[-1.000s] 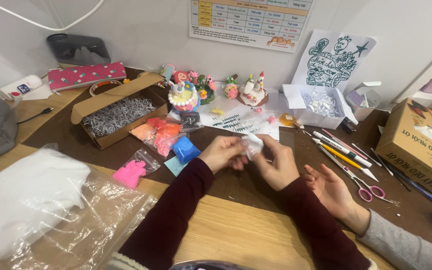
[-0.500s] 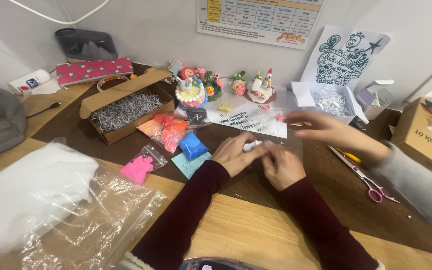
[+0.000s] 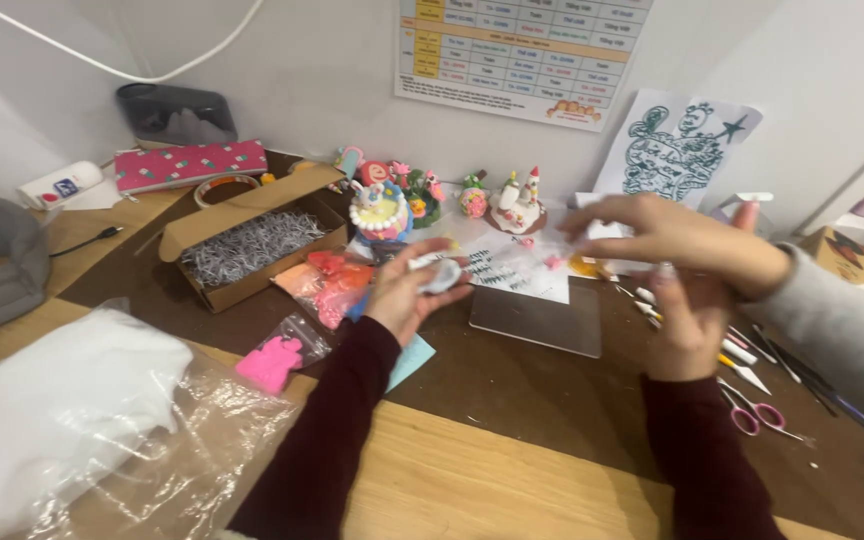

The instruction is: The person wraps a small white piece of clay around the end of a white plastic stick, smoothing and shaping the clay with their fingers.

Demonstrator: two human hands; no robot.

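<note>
The left hand (image 3: 404, 295) is raised above the tabletop (image 3: 512, 390), its fingers curled around a small lump of white clay (image 3: 439, 274) that shows at the hand's one o'clock side. The right hand (image 3: 687, 320) is lifted well apart from it, at three o'clock across the dark mat; its fingers point upward, but another person's hand (image 3: 667, 235), coming in from a grey sleeve (image 3: 847, 335), reaches across right above them, so whether they pinch anything cannot be told. Just beside the left hand at nine o'clock lie orange and pink clay packets (image 3: 327, 285), and at seven o'clock a bag with a pink clay piece (image 3: 272, 362). At the right hand's four o'clock lie pink-handled scissors (image 3: 757, 415) among modelling tools. At twelve o'clock stand small clay figurines (image 3: 517, 205), with a cardboard box of shredded paper (image 3: 247, 245) at ten o'clock.
</note>
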